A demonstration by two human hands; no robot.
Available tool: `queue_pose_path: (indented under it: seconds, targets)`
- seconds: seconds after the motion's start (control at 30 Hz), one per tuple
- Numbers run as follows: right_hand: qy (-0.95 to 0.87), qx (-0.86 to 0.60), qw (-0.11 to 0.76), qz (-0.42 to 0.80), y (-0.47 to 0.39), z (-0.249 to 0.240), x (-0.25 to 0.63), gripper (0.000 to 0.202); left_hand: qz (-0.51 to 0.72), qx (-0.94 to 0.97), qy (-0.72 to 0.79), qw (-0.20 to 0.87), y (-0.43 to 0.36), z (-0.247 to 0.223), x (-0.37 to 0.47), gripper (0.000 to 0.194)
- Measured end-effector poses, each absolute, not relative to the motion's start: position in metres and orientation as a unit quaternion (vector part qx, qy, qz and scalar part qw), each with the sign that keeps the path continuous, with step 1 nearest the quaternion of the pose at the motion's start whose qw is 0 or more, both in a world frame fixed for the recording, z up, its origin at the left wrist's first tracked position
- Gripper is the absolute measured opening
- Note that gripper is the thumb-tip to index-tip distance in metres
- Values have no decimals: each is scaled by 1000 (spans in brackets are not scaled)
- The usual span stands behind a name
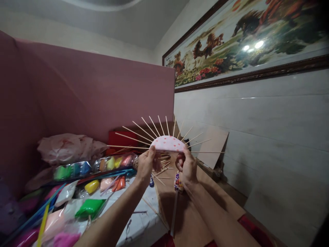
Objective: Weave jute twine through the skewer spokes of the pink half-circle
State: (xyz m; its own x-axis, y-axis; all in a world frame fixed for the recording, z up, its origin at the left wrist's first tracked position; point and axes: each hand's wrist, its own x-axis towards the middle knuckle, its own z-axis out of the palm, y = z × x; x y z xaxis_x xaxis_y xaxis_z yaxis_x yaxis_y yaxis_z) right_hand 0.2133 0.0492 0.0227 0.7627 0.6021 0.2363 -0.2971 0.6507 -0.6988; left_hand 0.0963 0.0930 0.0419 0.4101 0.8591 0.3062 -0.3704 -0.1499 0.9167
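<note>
Raised above the table is a half-round fan shape (168,143), white to pale pink with red spots, with several thin wooden sticks (144,128) spreading from its curved edge like rays. My left hand (147,163) pinches its lower left corner between thumb and fingers. At the lower right corner, my right hand (189,164) grips it the same way, fingers curled underneath. Its straight edge faces down and lies about level. Below the hands, loose wooden sticks (163,175) lie scattered on the brown tabletop. Beside my right wrist is a small flower-patterned piece (178,181), partly covered.
Bags of coloured clay (89,208) crowd the left of the table, with clay packs in a clear tray (73,170) behind. A crumpled pink plastic bag (70,146) lies farther back. A pink partition (102,85) rises behind; a board (212,145) leans at the tiled wall.
</note>
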Motion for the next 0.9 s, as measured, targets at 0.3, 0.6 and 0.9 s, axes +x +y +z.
queue_pose_path:
  seconds: [0.3, 0.6, 0.9]
  targets:
    - [-308, -264, 863, 301, 48, 21, 211, 41, 538, 588, 210, 566, 78, 50, 99, 46]
    - [-303, -244, 863, 322, 46, 20, 206, 38, 572, 604, 234, 502, 68, 52, 97, 52]
    - [-325, -193, 820, 430, 46, 20, 212, 44, 591, 685, 246, 347, 61, 49, 93, 48]
